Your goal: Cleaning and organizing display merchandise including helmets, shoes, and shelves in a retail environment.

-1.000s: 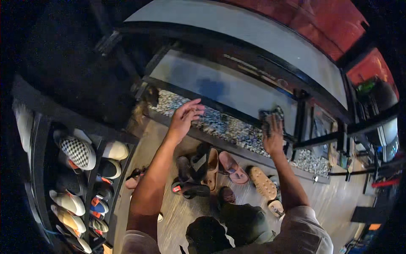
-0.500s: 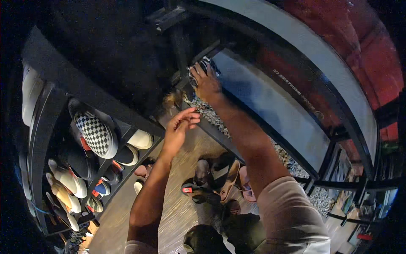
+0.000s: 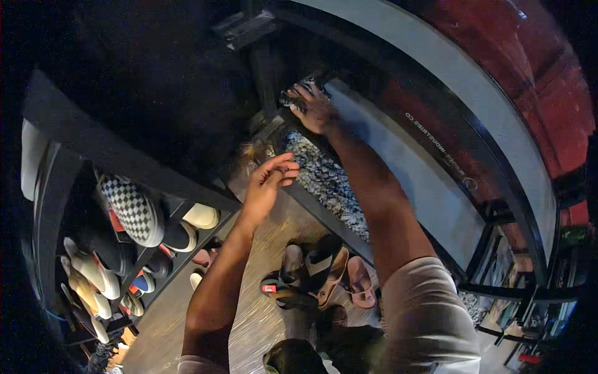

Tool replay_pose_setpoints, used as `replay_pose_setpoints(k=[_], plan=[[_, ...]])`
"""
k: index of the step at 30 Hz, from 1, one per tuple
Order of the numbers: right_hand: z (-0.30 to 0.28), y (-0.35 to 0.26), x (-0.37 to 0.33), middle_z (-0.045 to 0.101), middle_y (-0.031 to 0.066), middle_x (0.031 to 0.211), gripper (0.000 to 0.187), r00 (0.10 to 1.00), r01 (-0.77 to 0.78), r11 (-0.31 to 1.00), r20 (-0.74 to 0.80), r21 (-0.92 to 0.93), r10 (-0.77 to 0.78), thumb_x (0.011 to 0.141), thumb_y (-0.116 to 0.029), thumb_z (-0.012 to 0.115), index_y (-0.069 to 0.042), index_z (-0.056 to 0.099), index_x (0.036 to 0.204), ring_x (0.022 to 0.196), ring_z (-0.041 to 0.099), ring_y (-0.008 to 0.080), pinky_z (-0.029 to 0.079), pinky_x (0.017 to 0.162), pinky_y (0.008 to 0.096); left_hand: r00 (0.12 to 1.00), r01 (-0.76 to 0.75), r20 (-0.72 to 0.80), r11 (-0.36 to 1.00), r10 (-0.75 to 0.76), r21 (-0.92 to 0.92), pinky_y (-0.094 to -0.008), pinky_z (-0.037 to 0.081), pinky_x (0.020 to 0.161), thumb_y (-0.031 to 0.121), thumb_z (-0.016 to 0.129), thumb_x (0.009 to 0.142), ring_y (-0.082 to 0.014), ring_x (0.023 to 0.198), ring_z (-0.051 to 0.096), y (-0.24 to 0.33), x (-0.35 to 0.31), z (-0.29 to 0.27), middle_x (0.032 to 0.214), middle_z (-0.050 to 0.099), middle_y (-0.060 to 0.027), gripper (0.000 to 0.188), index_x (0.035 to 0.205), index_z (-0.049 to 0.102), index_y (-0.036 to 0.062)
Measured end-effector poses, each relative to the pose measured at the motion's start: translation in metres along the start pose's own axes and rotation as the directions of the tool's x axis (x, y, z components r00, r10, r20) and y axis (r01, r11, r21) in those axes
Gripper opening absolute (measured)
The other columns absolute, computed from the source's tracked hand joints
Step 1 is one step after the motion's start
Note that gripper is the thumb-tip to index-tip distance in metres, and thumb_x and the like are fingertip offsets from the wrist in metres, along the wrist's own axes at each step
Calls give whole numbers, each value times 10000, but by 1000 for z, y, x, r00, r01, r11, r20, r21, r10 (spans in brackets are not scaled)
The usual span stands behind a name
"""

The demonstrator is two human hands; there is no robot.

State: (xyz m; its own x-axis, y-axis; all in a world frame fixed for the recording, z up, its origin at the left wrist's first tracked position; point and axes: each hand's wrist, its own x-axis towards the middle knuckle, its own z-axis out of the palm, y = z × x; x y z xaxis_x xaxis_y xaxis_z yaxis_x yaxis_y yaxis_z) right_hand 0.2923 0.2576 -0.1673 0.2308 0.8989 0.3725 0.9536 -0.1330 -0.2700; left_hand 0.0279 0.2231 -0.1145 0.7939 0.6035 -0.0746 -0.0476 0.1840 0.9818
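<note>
My right hand (image 3: 314,111) reaches far over a pale board (image 3: 405,162) to its far left corner. Its fingers press on a crumpled black-and-white cloth (image 3: 298,95), which the hand partly covers. Held in the air near the framed strip of grey gravel (image 3: 324,181), my left hand (image 3: 271,181) has loosely bent fingers and nothing visible in them. It is apart from the gravel's dark edge.
A dark rack of shoes stands at left, with a checkered slip-on (image 3: 132,209) on it. Several sandals (image 3: 358,283) lie on the wooden floor (image 3: 249,299) ahead of my legs. A curved dark frame (image 3: 498,143) arches over the board at right.
My right hand has moved slightly right and up in the picture with the cloth. More gravel shows beneath that arm. My left hand stays nearly in place, its fingers a little more bent.
</note>
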Motion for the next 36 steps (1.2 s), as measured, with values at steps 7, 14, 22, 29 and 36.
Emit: replay_pose_setpoints(k=[7,14,22,29,36], plan=[[-3,131,-34,182,58,1575,577,978,-167,922,-178,-349,110,970,-484,393,-203,330,1471,1438,181,345,239,1159,456,999,-13,41,1000,14,-26,-301,494,873,61,398,947,-204,1023,631,-28,12,21,1157,634,-109,381,1301,536,30],[-93,73,-95,101,44,1596,611,826,-409,816,213,-409,521,995,-484,290,-156,247,1507,1466,84,297,169,1190,421,995,-16,97,1000,15,10,-292,481,870,60,380,978,-183,1025,631,-21,-16,25,1153,642,-96,362,1301,544,50],[-180,121,-290,96,10,1599,571,760,-570,700,48,-431,648,999,-480,276,-258,196,1518,1463,92,309,193,1184,420,972,-19,234,999,25,-27,-300,484,880,48,362,966,-203,1030,632,-9,-28,71,1159,632,-117,382,1314,521,39],[-241,120,-477,82,88,1599,633,717,-389,81,-246,-918,652,976,-449,320,-184,167,1531,1458,113,343,127,1183,435,946,-11,323,1000,13,-10,-310,477,894,79,379,956,-204,1060,617,7,-51,101,1157,627,-109,385,1312,516,26],[-175,155,-373,334,166,1510,551,594,-704,323,-276,-632,755,972,-371,281,-125,364,1458,1397,287,380,156,1128,587,941,12,338,999,5,-48,-295,476,877,75,380,947,-186,1036,625,1,-38,104,1147,632,-101,389,1308,517,27]])
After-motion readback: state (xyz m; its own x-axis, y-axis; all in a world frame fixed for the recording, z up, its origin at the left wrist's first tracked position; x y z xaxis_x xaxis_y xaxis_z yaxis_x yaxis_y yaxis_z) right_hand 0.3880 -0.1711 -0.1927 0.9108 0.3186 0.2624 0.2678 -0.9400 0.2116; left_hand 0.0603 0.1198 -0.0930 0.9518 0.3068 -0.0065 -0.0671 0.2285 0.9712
